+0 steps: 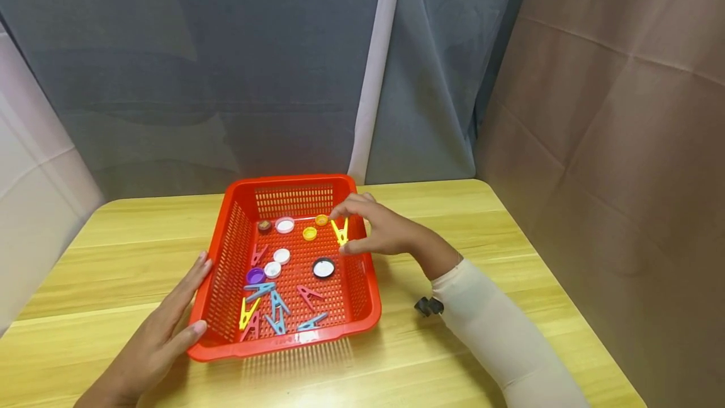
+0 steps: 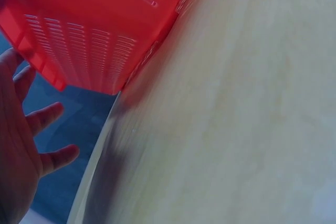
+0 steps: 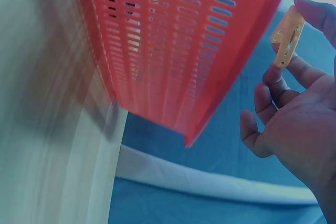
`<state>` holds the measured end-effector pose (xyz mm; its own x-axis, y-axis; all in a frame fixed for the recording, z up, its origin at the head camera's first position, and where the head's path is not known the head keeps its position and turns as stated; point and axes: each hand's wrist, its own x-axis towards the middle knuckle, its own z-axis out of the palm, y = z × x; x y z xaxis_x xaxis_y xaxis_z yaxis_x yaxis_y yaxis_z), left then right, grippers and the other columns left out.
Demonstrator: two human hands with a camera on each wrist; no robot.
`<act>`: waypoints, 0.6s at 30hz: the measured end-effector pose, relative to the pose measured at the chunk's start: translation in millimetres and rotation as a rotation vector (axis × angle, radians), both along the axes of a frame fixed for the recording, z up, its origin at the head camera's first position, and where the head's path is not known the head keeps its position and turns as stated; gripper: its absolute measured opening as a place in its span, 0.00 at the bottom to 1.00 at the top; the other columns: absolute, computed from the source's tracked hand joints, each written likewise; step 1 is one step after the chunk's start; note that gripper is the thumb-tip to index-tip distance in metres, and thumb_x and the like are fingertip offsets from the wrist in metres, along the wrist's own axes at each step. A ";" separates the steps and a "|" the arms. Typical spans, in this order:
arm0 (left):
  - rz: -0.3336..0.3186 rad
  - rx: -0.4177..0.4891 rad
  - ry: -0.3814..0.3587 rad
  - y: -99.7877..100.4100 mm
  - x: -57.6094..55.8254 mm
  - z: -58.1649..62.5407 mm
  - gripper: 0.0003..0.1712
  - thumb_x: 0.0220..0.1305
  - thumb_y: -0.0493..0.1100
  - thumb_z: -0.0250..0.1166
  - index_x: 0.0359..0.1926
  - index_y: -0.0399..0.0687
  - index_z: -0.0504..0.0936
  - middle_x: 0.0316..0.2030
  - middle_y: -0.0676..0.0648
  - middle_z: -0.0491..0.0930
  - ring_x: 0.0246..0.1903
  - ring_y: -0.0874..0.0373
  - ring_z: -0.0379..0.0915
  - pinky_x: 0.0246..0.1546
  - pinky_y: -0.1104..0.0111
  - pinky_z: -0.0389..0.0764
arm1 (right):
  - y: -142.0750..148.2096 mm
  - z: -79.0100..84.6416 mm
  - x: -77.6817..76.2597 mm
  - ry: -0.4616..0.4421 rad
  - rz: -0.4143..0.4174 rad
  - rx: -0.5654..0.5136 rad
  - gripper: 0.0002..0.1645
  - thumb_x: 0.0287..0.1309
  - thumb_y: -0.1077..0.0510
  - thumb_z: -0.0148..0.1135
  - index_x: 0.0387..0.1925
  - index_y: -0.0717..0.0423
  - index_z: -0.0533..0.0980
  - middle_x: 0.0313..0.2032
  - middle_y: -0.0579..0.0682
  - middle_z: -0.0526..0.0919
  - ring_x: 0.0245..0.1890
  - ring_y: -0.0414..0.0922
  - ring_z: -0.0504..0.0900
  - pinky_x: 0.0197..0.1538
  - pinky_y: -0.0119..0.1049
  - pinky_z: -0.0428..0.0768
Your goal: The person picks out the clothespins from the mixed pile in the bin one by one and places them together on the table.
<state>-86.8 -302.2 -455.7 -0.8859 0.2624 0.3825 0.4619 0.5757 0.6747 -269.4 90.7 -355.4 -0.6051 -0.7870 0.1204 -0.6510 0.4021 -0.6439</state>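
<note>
Yellow clothespin point(image 1: 342, 236) up in the right hand point(image 1: 382, 228), and what a delicate hold it is, thumb and fingertip clamped on it, the other fingers loosely bent and well spread in the right wrist view! It hangs over the right side of the red basket point(image 1: 226, 351), and that wrist view has it clear of the rim. Across on the other flank, the left hand point(image 1: 167, 326) keeps its fingers apart, thumb at the rim, gripping nothing; whether it presses the wall, I cannot tell.

So the step in hand looks like a single clothespin being carried or placed by the pinch, and the next move seems to call for a steady wrist and a clean release where it is wanted, without knocking the caps below.

Now the count! In the basket, on the worktop point(image 1: 73, 294): three pink clothespins point(image 1: 303, 291), what look like four blue clothespins point(image 1: 308, 324), two of them crowded end to end, and one more yellow one. Caps, eight: two yellow caps point(image 1: 309, 233), two white caps point(image 1: 281, 256), one purple cap point(image 1: 255, 276), one black-rimmed cap point(image 1: 323, 267), one pink-rimmed cap point(image 1: 285, 225) and one small brown cap point(image 1: 264, 226)
</note>
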 end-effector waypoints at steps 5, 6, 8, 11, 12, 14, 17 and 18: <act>-0.003 0.005 0.021 0.9 -1.1 -1.5 0.52 0.70 0.30 0.63 0.89 0.53 0.53 0.90 0.50 0.43 0.86 0.76 0.38 0.71 0.91 0.45 | 22.9 -7.9 2.5 0.013 -0.039 -0.060 0.31 0.60 0.53 0.77 0.63 0.54 0.78 0.59 0.54 0.80 0.66 0.51 0.69 0.70 0.57 0.74; -0.004 0.006 0.027 1.0 -1.2 -1.6 0.52 0.69 0.30 0.63 0.89 0.52 0.53 0.90 0.49 0.44 0.86 0.75 0.38 0.71 0.91 0.45 | 27.1 -9.7 2.8 0.015 -0.047 -0.069 0.31 0.60 0.53 0.77 0.63 0.54 0.79 0.59 0.55 0.80 0.66 0.51 0.69 0.69 0.57 0.73; -0.004 0.012 0.026 1.2 -1.3 -2.0 0.52 0.69 0.30 0.64 0.89 0.53 0.54 0.90 0.49 0.44 0.86 0.75 0.38 0.71 0.91 0.45 | 35.2 -12.5 4.0 0.013 -0.063 -0.084 0.30 0.60 0.54 0.76 0.62 0.53 0.79 0.58 0.55 0.79 0.65 0.51 0.69 0.68 0.56 0.72; -0.005 0.010 0.018 0.6 -1.1 -1.5 0.52 0.70 0.30 0.63 0.89 0.53 0.53 0.90 0.50 0.43 0.86 0.75 0.37 0.71 0.91 0.45 | 45.8 -15.6 6.1 0.009 -0.086 -0.101 0.29 0.60 0.55 0.76 0.62 0.53 0.79 0.58 0.54 0.79 0.63 0.51 0.70 0.67 0.55 0.72; -0.006 0.010 0.014 0.4 -0.8 -1.4 0.52 0.70 0.30 0.63 0.89 0.53 0.53 0.90 0.50 0.43 0.86 0.75 0.37 0.71 0.91 0.45 | 48.9 -16.6 7.0 0.009 -0.095 -0.102 0.30 0.60 0.55 0.76 0.63 0.54 0.79 0.58 0.54 0.79 0.63 0.51 0.70 0.66 0.55 0.72; -0.009 0.009 0.012 0.4 -0.4 -0.9 0.52 0.70 0.30 0.62 0.89 0.53 0.52 0.90 0.49 0.42 0.86 0.75 0.37 0.72 0.91 0.45 | 54.9 -19.1 8.5 0.004 -0.113 -0.103 0.30 0.61 0.56 0.76 0.63 0.56 0.78 0.58 0.54 0.79 0.62 0.52 0.70 0.66 0.56 0.72; -0.014 0.010 0.015 1.1 0.1 -0.1 0.52 0.70 0.30 0.62 0.89 0.53 0.52 0.90 0.48 0.43 0.86 0.74 0.37 0.72 0.91 0.45 | 63.7 -25.4 9.4 -0.004 -0.145 -0.100 0.30 0.61 0.55 0.76 0.63 0.56 0.78 0.57 0.52 0.79 0.62 0.53 0.70 0.65 0.55 0.72; -0.014 0.010 0.018 1.2 0.2 -0.2 0.52 0.70 0.30 0.62 0.89 0.53 0.52 0.90 0.47 0.43 0.86 0.74 0.38 0.72 0.91 0.46 | 66.4 -27.7 9.2 -0.008 -0.154 -0.099 0.30 0.62 0.55 0.77 0.63 0.55 0.78 0.57 0.52 0.79 0.62 0.53 0.70 0.65 0.55 0.72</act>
<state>-86.6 -301.0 -455.9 -0.8752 0.2709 0.4008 0.4818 0.5621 0.6722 -260.3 157.1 -383.1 -0.7188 -0.6695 0.1874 -0.5814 0.4311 -0.6900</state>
